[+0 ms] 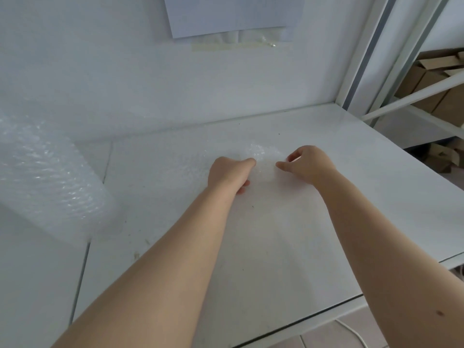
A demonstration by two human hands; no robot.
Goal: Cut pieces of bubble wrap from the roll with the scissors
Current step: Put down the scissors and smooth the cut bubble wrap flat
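A clear piece of bubble wrap (263, 156) lies on the white table (376, 197), hard to see against it. My left hand (229, 172) pinches its near-left part between thumb and fingers. My right hand (308, 163) pinches its right part, fingers curled. The big roll of bubble wrap (47, 182) lies at the left, well apart from both hands. No scissors are in view.
The white wall (125, 84) rises right behind the table, with a sheet of paper (233, 13) taped to it. At the right stands a white metal shelf frame (391, 79) with cardboard boxes (437, 79). The table's front edge runs along the lower right.
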